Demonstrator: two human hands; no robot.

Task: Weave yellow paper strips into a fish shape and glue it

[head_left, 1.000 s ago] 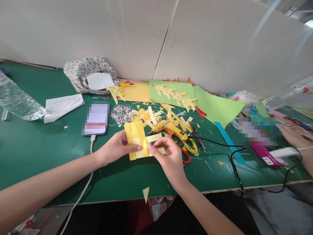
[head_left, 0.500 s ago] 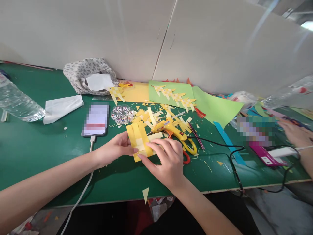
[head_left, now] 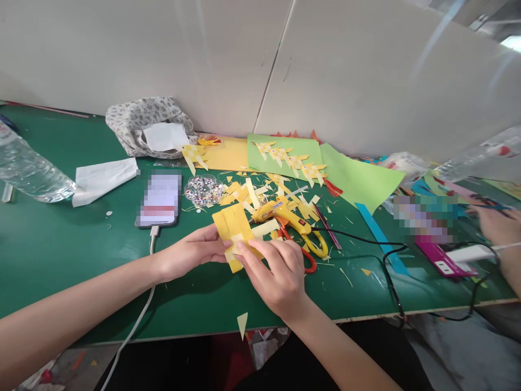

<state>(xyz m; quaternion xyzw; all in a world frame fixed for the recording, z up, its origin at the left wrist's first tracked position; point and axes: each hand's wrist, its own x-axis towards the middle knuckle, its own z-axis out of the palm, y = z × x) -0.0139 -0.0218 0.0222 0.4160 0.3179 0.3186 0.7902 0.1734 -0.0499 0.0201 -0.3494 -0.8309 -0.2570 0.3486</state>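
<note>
Woven strips of yellow paper [head_left: 230, 224], with paler strips crossing them, are held up above the table between both hands. My left hand [head_left: 203, 244] pinches the left edge, thumb in front and the other fingers partly hidden behind. My right hand [head_left: 279, 269] presses thumb and fingertips on the lower right part of the weave. Just behind the right hand lie a yellow glue gun [head_left: 299, 221] and scissors with orange handles [head_left: 311, 263]. Several cut paper scraps [head_left: 240, 193] are heaped beyond the weave.
A phone [head_left: 160, 198] on a white cable lies left, beside a round case of beads [head_left: 203, 190]. Woven yellow paper fish [head_left: 288, 157] rest on green sheets. A water bottle [head_left: 32, 163] lies far left. Another person's hand [head_left: 496, 222] is at the right, near a magenta power strip [head_left: 439, 258].
The paper weave has turned and shifted slightly right; its right-hand strip no longer stands out to the side. My right fingers have closed nearer its lower middle. The other person's hand has moved slightly.
</note>
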